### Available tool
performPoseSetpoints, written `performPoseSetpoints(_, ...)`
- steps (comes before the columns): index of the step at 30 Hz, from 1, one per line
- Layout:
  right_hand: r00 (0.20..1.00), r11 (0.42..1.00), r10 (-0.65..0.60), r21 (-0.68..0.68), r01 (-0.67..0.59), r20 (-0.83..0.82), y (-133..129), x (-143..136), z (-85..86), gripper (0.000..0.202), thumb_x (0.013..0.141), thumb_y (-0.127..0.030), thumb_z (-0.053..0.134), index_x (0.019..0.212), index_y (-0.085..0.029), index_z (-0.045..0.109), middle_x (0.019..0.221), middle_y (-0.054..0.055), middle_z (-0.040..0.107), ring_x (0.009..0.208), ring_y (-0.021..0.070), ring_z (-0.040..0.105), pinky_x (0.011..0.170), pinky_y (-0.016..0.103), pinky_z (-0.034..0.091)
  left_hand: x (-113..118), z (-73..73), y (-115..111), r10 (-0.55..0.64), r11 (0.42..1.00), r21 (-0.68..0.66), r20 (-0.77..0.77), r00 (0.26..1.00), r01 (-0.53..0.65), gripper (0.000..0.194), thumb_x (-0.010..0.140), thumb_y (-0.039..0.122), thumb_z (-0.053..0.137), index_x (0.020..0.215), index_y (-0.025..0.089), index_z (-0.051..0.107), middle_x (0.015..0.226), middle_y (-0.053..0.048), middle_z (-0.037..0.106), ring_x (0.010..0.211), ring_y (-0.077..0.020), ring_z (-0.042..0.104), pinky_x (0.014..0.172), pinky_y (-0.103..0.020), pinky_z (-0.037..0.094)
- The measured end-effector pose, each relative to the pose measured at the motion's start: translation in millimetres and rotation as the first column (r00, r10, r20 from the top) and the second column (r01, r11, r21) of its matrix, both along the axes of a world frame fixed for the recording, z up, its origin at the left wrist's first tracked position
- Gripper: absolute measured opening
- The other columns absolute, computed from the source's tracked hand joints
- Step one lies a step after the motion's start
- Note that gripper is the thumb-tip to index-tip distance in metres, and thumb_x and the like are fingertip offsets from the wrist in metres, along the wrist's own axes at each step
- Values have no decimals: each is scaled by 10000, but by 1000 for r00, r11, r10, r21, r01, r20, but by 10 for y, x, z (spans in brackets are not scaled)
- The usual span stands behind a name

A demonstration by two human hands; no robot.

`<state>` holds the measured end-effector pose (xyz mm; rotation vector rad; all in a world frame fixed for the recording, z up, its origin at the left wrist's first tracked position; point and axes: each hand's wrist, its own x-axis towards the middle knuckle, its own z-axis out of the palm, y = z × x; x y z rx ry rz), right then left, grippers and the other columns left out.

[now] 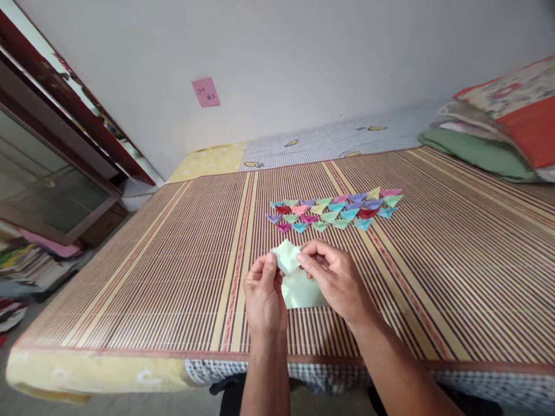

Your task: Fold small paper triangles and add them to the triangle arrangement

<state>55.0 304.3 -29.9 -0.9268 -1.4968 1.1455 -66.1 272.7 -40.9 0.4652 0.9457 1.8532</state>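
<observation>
A small piece of folded pale green paper point(287, 257) is held up between my two hands, its top corner pointing away from me. My left hand point(265, 283) pinches its left corner between thumb and fingers. On the right corner, my right hand point(332, 271) grips with thumb and forefinger. Below the held piece, a larger pale green sheet point(303, 293) lies on the striped mat, partly covered by my right hand. Beyond my hands, several small folded paper boats point(329, 216) in many colours lie in rows.
The striped bamboo mat point(173, 271) covers a bed with a patterned sheet point(321, 138). Pillows and a green cushion point(477, 155) are piled at the far right. A pink note point(206, 92) sticks to the wall. To the left stands a glass-fronted cabinet point(47, 173).
</observation>
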Motion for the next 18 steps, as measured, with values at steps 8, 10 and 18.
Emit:
performPoseSetpoints(8,1000,999,-3,39,4,-8,-6,-26,7,213,892,-275,649,702,-200,589,813,38,677,631,143,596,562,253,469,37,47,-32,-60,998,-42,-143,988,54,297,655,344,935,757,170,716,684,-8,702,570,-129,645,583,-254,551)
performPoseSetpoints(10,1000,997,8,82,-11,28,-12,-20,24,197,897,-252,643,711,-198,605,848,44,685,675,151,616,597,260,482,30,32,-21,-72,997,-37,-119,990,68,300,695,386,910,728,165,709,649,-3,684,535,-113,613,568,-243,537)
performPoseSetpoints(18,997,999,11,-43,-14,-72,4,-26,-19,178,818,-313,770,784,-199,637,733,11,670,638,158,625,587,259,502,77,-10,23,-23,1000,-14,75,997,24,344,615,344,958,693,168,673,656,8,694,565,-111,632,589,-222,527)
